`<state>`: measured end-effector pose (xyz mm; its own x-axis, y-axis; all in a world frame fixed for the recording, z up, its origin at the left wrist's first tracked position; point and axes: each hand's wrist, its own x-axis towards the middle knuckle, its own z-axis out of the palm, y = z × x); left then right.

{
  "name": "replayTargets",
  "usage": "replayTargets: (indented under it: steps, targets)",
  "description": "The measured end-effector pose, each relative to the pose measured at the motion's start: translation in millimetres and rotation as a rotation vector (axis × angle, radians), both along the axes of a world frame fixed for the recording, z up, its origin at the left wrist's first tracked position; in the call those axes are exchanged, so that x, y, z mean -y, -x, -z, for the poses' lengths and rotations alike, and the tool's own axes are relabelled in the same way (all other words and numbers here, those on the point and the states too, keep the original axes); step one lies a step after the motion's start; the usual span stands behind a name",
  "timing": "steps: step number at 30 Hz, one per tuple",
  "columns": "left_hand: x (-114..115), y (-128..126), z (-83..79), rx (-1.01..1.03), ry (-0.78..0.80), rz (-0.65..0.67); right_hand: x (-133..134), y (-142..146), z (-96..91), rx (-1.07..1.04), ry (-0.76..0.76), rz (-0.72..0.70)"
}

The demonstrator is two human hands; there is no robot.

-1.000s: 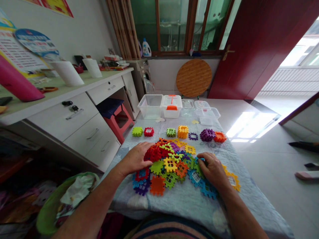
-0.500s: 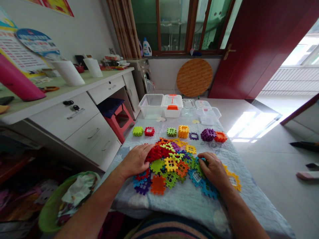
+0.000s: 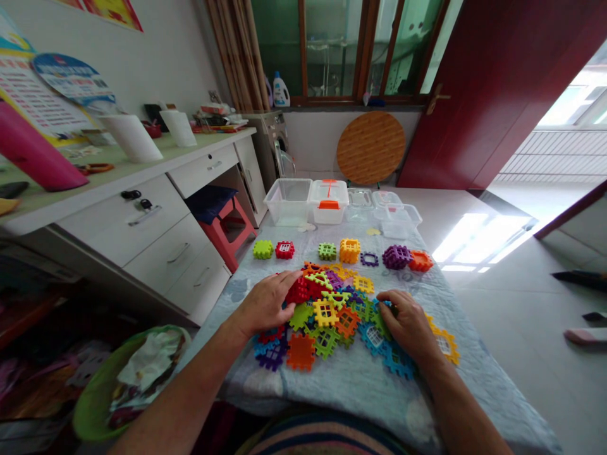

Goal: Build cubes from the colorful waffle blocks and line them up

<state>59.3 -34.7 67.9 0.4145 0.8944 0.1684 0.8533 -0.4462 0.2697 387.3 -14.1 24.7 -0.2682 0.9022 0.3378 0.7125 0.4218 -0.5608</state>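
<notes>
Left hand (image 3: pixel 268 304) open, fingers spread on red plastic waffle-block cluster (image 3: pixel 301 291); right hand (image 3: pixel 408 327) curled on blue-green plastic tiles (image 3: pixel 377 319), grip unclear. Multicoloured plastic tile heap (image 3: pixel 327 322) sits loose on pale blue quilted cover (image 3: pixel 360 392); hasty drag could shove tiles into row of separate built blocks (image 3: pixel 349 251).

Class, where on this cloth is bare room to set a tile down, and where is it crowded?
Bare: the cloth strip nearest the person, below the tile heap. Crowded: the heap itself, under the left hand and right hand.
</notes>
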Motion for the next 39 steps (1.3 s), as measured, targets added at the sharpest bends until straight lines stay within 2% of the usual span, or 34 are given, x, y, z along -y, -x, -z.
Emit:
replayTargets:
  steps: [17, 27, 34, 37, 39]
  targets:
    - [-3, -4, 2.6, 0.041, 0.036, -0.028, 0, 0, 0.0, 0.009, -0.012, -0.001]
    - [-8, -8, -2.7, 0.076, 0.042, -0.028, 0, 0, 0.3, 0.013, 0.0, 0.0]
    - [-9, -9, 2.1, 0.112, 0.05, -0.024, 0, 0, 0.1, 0.011, -0.003, -0.001]
    - [-9, -6, -3.9, 0.113, 0.018, -0.026, 0, 1, 0.3, 0.014, 0.004, 0.001]
    - [-14, 1, -14.2, 0.109, -0.012, -0.049, 0, 0, 0.8, 0.013, 0.008, 0.001]
